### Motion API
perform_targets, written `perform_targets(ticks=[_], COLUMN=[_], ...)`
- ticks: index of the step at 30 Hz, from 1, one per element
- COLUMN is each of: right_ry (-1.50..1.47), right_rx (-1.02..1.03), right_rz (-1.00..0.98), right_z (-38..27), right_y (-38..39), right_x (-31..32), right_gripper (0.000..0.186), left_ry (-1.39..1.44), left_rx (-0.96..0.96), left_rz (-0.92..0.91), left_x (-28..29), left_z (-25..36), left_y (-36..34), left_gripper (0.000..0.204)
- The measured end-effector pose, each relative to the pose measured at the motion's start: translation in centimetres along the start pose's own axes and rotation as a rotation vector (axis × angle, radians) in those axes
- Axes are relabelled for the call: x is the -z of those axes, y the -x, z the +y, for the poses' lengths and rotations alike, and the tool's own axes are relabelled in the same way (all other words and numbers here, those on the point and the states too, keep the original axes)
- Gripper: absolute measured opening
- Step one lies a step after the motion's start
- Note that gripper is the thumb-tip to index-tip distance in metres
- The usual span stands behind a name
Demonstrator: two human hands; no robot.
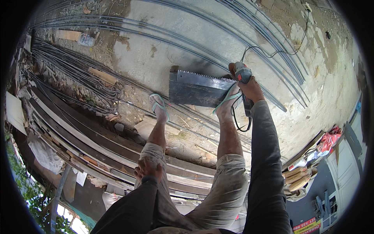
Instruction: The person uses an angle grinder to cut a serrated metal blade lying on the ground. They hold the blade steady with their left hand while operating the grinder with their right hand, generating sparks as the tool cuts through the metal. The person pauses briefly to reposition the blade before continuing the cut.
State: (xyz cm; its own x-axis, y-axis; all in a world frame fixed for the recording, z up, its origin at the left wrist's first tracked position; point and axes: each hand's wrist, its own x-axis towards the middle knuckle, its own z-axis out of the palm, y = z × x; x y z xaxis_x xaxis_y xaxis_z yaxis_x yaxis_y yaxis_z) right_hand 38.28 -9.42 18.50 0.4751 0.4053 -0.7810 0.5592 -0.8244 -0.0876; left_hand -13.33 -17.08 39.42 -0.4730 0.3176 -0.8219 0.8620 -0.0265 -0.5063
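My right hand (254, 90) is wrapped round an angle grinder (246, 99), whose head sits at the right end of a saw blade (204, 80). The toothed edge of the blade faces away from me. Beneath it lies a dark wooden board (191, 94), flat on the ground. My right foot, in a green flip-flop (224, 102), presses near the board's right end; my left foot stands just left of it. My left hand (149, 169) rests over my left knee, fingers spread, holding nothing. The grinder's disc cannot be made out clearly.
Long steel bars (175, 41) run across the concrete beyond the board. A black cord (269, 52) crosses them, and a loop hangs beside the grinder. Stacked timber planks (105, 146) lie behind my feet. Bundled rods (74, 68) spread at the left.
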Motion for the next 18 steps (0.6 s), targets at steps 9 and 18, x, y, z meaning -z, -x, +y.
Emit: perform_targets(ticks=[9, 18], right_ry=[-0.836, -0.970], right_rx=[-0.018, -0.195], right_rz=[-0.289, -0.455], right_z=[2.7, 1.6], right_y=[-0.2, 0.1], right_x=[-4.2, -4.8], right_gripper=[0.050, 0.051], left_ry=[-0.060, -0.052], left_rx=[-0.059, -0.024], left_rz=[0.077, -0.017], left_x=[1.1, 0.7], left_z=[0.9, 0.7], left_y=[0.1, -0.4], left_gripper=[0.093, 0.097])
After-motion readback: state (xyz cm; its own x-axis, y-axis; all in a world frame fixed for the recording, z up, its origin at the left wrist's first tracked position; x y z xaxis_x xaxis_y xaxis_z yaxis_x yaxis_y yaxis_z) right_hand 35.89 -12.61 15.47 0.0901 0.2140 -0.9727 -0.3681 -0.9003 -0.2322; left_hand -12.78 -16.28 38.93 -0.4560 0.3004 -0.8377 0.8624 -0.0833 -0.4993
